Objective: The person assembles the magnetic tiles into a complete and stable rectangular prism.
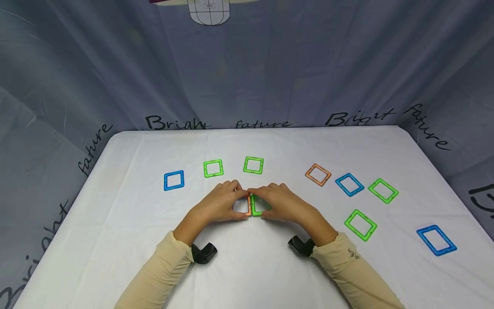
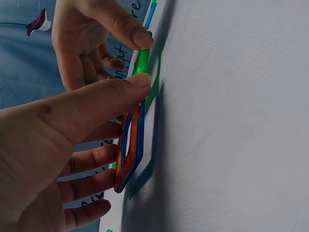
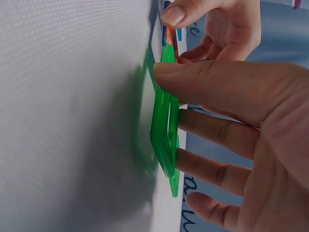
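Observation:
Near the middle of the table, my left hand pinches an orange square magnetic tile between thumb and fingers. A blue layer lies against the orange tile's underside in the left wrist view. My right hand pinches a green square magnetic tile by its near and far edges. The orange and green tiles meet edge to edge between the two hands. Shadows beneath them in the wrist views suggest they are slightly off the cloth. My fingers hide the outer parts of both tiles in the head view.
On the white table, a blue tile and two green tiles lie at the back left and centre. To the right are an orange tile, two blue tiles and two green tiles. A grey curtain hangs behind.

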The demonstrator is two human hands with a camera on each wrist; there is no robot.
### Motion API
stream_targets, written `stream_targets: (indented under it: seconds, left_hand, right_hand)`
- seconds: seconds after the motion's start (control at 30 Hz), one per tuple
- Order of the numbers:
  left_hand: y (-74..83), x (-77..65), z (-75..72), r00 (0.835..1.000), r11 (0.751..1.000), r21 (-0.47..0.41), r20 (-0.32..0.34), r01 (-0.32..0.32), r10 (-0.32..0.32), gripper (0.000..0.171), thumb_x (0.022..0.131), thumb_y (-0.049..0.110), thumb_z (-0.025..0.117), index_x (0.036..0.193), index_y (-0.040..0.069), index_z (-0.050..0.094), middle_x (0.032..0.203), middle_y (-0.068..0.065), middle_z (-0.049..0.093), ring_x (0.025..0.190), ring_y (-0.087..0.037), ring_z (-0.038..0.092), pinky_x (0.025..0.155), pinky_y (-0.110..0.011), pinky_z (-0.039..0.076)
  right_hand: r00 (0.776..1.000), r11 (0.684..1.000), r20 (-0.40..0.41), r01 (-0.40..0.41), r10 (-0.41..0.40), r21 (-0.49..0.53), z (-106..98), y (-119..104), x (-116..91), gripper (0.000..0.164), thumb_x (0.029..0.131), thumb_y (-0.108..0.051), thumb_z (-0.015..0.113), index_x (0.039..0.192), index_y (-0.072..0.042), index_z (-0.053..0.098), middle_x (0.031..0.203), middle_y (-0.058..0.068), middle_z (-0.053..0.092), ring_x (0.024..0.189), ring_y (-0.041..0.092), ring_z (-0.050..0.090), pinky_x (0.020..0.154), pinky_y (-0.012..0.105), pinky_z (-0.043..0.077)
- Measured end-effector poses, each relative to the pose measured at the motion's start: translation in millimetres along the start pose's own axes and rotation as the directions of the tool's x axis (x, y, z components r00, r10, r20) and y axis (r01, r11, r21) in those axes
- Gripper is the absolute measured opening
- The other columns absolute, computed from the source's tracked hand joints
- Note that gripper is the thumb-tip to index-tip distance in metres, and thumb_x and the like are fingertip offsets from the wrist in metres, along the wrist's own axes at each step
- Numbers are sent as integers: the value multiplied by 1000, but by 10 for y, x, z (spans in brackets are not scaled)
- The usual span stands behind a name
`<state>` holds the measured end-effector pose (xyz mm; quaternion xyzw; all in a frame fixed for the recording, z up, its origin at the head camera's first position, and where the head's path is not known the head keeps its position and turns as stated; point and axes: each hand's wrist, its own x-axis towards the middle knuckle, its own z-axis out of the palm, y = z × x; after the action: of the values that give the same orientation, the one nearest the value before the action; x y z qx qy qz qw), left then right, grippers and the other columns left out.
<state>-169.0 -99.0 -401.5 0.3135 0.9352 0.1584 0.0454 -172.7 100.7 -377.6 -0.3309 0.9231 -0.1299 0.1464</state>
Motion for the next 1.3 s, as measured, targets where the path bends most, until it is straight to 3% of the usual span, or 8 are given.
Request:
stream_targets:
  seconds: [0.77,1.07,1.3]
  left_hand:
    - [1,5,23,999,1000,31,33,5,-6,56,72,44,74,117,12,61,102,1,52,90,-15,46,79,-30,41]
    - [-15,-19,-17,1000,1000,27,29,11,-12,59,69,47,75,118,16,61,101,0,53,86,-14,45,75,-28,40]
    - [-96,-43,-99,996,996,-3,37,85,-85,67,67,48,76,122,15,59,102,1,53,86,-14,45,80,-30,40]
  right_hand:
    - [1000,999,13,-21,21,-39,51,-1,30,65,74,-22,76,132,-12,49,128,6,53,116,25,48,91,45,41]
    - [999,996,10,-51,52,-71,60,21,33,62,73,-26,77,128,-11,53,119,6,53,108,22,49,88,39,42]
    - [997,995,33,-61,64,-84,50,12,39,60,73,-28,76,126,-9,55,119,7,52,109,23,48,90,39,42]
